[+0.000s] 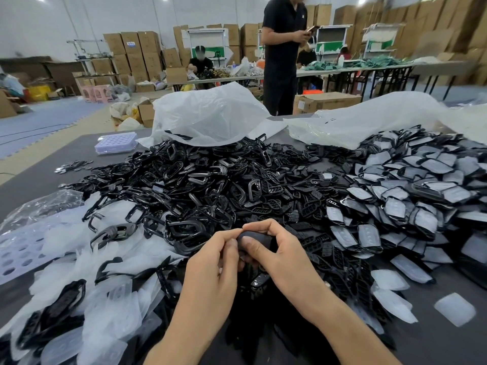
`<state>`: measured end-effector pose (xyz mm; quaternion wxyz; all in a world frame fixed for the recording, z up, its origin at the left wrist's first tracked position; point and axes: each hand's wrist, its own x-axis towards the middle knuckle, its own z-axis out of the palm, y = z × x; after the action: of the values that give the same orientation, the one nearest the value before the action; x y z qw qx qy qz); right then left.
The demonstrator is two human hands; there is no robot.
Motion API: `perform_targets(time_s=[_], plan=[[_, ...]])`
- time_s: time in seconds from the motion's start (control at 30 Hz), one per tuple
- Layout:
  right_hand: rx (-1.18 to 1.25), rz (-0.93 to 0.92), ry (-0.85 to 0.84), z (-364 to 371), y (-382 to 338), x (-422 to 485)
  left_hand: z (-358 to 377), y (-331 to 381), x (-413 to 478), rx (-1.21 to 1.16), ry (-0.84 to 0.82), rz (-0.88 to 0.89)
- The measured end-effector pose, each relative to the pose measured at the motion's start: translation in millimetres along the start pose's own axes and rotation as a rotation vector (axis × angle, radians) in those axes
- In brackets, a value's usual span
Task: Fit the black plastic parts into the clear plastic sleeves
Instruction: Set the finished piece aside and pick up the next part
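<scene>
Where the two hands meet low in the middle of the head view, a small black plastic part [257, 239] sits between them. It is matte and dark with a rounded upper edge, and fingers hide most of it. The left hand [213, 267] has its fingers curled and pinches the part's near end between thumb and forefinger. The right hand [284, 256] curls over it from the other side, thumb pressed on its face and forefinger arched across the top. Whether a clear sleeve already lies round this part cannot be told. Just beyond the fingertips, a heap of loose black parts [210, 185], glossy open frames and flat slotted pieces, spreads over the dark table [448, 346]. Left of the left hand lie milky clear sleeves [105, 299] with a few black frames among them. Right of the right hand lies a pile of sleeved parts [421, 206], grey-white with black edges. Farther off, past the heap, slump two white plastic bags [208, 114].
</scene>
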<state>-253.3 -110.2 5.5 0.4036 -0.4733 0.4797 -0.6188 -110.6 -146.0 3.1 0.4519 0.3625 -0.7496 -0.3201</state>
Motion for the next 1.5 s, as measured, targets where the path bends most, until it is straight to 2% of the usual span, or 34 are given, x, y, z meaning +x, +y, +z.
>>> perform_targets(time_s=[0.2, 0.4, 0.7, 0.83, 1.03, 1.5], plan=[[0.014, 0.026, 0.001, -3.4, -1.4, -0.6, -1.0, 4.1, -2.0, 0.022, 0.002, 0.037], [-0.015, 0.015, -0.019, -3.5, -3.6, -0.4, 1.1, 5.3, 0.4, -0.076, 0.009, -0.048], [0.245, 0.08, 0.022, 2.1, 0.2, 4.5, -2.9, 3.3, 2.4, -0.107, 0.098, -0.092], [0.2, 0.077, 0.042, 1.1, 0.5, 5.2, -0.9, 4.9, 1.4, -0.163, 0.08, -0.117], [0.184, 0.075, 0.045, 0.1, -0.3, 4.8, -0.3, 4.8, 1.7, -0.164, 0.07, -0.101], [0.413, 0.212, -0.034, 0.4, 3.4, 7.5, -0.4, 1.1, 0.1, -0.089, 0.042, -0.017]])
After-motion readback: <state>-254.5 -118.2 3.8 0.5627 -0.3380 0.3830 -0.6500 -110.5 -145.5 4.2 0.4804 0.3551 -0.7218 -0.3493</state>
